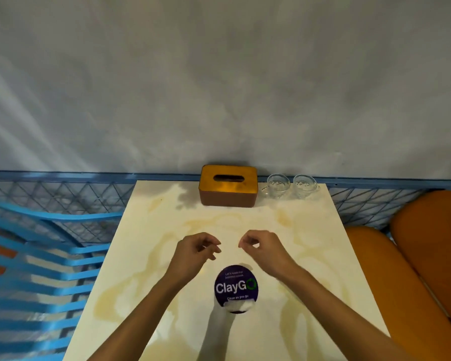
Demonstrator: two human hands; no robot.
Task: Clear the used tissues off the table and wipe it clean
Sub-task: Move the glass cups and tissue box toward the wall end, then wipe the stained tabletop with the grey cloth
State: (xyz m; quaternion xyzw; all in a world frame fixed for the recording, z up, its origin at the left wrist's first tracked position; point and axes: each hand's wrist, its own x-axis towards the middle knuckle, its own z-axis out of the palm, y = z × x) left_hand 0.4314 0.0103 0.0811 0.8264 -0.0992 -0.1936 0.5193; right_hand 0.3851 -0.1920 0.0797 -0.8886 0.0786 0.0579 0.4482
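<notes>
A cream marbled table (151,256) stretches away from me toward a grey wall. Both my hands hover over its middle, a little apart. My left hand (197,252) has its fingers loosely curled and holds nothing. My right hand (261,250) mirrors it, fingertips pinched lightly with nothing between them. Just below the hands a round purple "ClayGo" sticker (236,287) lies on the tabletop, with a small white patch (238,306) at its near edge; I cannot tell whether that is tissue. A brown tissue box (228,186) with an orange lid and a dark slot stands at the far edge.
Two clear glass cups (277,185) (304,185) stand right of the tissue box by the wall. A blue mesh railing (63,194) runs behind the table. A blue slatted chair (37,269) is at the left, orange seat cushions (414,269) at the right.
</notes>
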